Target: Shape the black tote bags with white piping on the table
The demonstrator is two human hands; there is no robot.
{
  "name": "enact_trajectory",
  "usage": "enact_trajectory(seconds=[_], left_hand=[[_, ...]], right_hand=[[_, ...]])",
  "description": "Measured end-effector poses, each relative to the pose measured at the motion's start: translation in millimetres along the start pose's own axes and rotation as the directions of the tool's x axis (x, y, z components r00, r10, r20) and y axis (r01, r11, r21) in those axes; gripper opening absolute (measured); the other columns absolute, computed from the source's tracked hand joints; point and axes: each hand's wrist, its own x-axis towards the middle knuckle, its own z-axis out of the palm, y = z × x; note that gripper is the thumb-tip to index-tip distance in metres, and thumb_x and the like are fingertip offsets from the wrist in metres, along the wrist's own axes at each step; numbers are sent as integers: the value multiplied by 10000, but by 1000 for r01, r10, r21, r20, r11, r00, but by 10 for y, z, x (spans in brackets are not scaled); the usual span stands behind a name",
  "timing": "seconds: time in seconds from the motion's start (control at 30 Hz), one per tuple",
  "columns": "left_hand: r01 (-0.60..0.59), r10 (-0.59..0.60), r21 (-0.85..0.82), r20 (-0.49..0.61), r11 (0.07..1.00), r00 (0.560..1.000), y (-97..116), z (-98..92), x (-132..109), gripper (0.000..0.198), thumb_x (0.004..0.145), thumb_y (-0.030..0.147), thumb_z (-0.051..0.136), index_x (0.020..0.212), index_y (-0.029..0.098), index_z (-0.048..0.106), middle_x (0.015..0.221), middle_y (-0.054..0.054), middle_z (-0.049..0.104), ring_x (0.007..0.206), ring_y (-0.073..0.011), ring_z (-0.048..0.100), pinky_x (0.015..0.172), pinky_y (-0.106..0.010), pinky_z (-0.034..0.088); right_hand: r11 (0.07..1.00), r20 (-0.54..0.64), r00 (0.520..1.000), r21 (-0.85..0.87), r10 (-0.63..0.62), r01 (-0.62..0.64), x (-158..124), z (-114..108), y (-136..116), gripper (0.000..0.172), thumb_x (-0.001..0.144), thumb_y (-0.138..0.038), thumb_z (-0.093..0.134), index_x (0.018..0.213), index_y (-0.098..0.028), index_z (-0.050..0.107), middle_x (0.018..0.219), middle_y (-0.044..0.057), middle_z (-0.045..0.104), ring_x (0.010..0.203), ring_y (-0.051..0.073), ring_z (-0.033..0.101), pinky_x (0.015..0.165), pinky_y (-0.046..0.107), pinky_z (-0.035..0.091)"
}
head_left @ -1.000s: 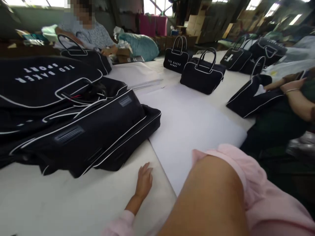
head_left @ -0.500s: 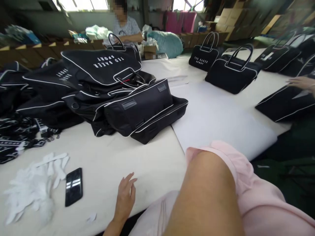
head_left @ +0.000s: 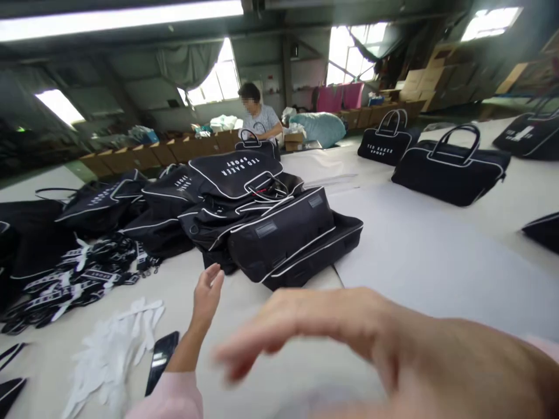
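My left hand (head_left: pixel 207 294) hovers open and empty, the pile of black bags (head_left: pixel 279 233) just beyond its fingertips (my right hand (head_left: pixel 349 337), blurred, spreads empty too).

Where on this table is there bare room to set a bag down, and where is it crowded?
Widest free patch: the white sheet between the piled bags and the standing bag. A smaller strip lies ahead of the left hand, right of the phone. Crowded on the left: straps and white pieces.
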Motion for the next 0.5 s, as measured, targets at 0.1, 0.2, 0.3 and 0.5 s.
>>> enact_trajectory(seconds=[0.1,0.2,0.3,0.5], left_hand=[[-82,90,45,-228,996,970,312,-86,704,707,838,600,535,1333,101,449,1345,-216,538,1224,-314,568,999,-473,527],[-207,258,180,-334,962,906,651,-159,1419,729,773,625,585,1279,106,508,1322,-204,513,1259,-355,500,1069,-538,443],[-402,448,302,-100,864,888,990,11,2068,467,756,512,616,1076,171,628,1147,-131,638,1145,-326,573,1087,-517,417],[-727,526,348,518,592,675,1433,1181,2732,564,695,49,613,1234,217,618,1373,-62,587,1342,-232,477,1157,-371,367]], right_hand=[[950,-127,984,-271,122,-153,393,-826,132,445,822,-254,604,1266,-266,640,1184,33,685,1105,239,650,967,430,538],[808,-454,890,-510,37,-294,696,-1627,618,424,781,-212,546,1183,-180,680,1105,88,705,1030,252,666,945,444,541],[662,-425,877,-726,-222,-184,1096,-2098,999,336,854,-272,528,1138,-200,692,1157,87,680,1064,240,636,958,422,528],[456,-134,879,-884,-457,102,2200,-2130,1725,342,940,-220,466,1216,-189,665,1312,84,619,1251,222,535,1118,423,409]])
